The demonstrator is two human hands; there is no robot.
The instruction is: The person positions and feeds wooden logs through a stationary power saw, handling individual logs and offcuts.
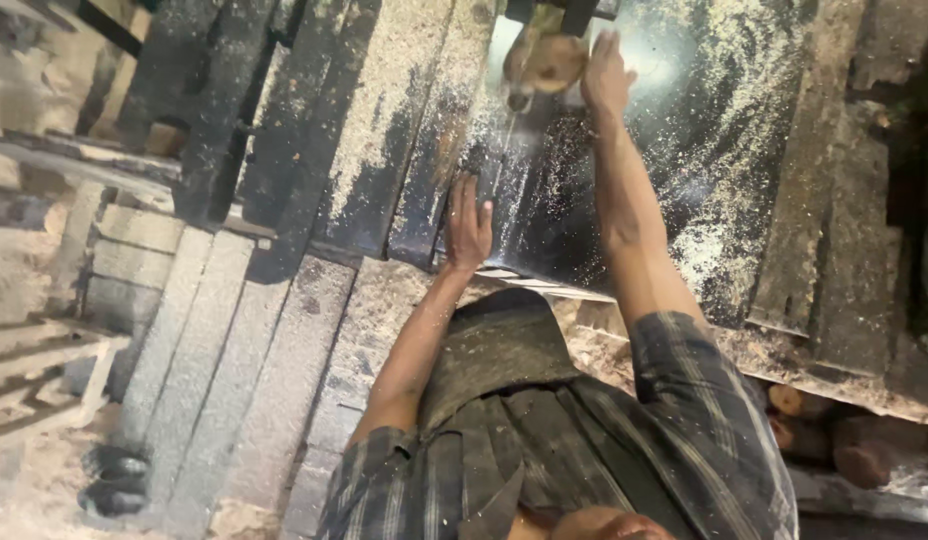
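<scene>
Below us, the counter (724,150) is the biggest thing: a dark, shiny metal plate, with sawdust (394,90) spread over it in pale streaks and heaps. Beside it we see grey planks (214,350) lying side by side, also dusty. At the lower right, under the edge of the counter, some round logs (834,440) are lying. We wear a checked shirt (604,440) with an apron over it. Our right hand (606,75) is stretched far forward and rests against a small block (546,62) of light wood, which sits at the far end of the counter; if the fingers grip it, we cannot tell. Our left hand (468,225) is open, fingers spread, lying flat on the counter near its front edge.
</scene>
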